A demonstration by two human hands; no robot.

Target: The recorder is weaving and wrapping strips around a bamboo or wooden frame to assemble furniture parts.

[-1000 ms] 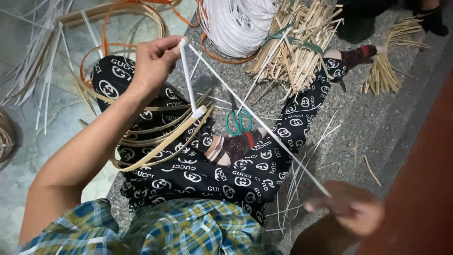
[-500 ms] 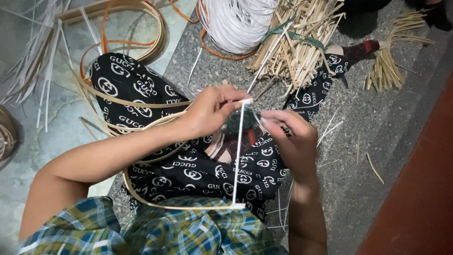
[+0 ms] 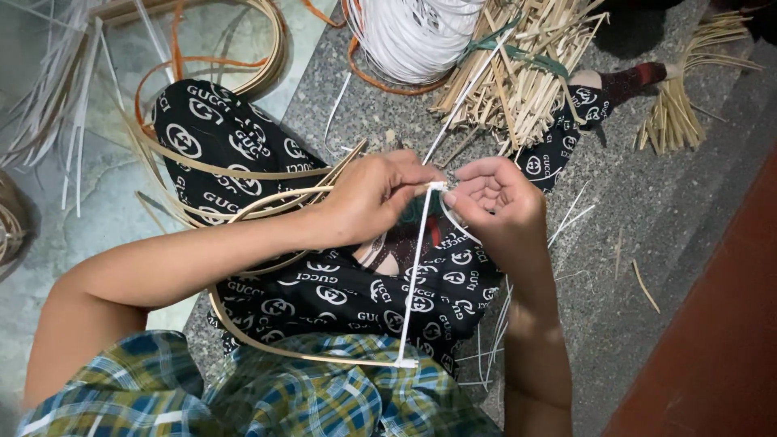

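Left hand (image 3: pixel 374 198) pinches the top of the white strip (image 3: pixel 414 279), over the lap, cane hoops (image 3: pixel 243 206) curving beneath the wrist. Right hand (image 3: pixel 495 202) meets it, fingers curled tight on the same strip end. The strip runs straight down to the lower hoop. White coil (image 3: pixel 413 32) and a stick bundle (image 3: pixel 518 73) lie at the floor's far edge.
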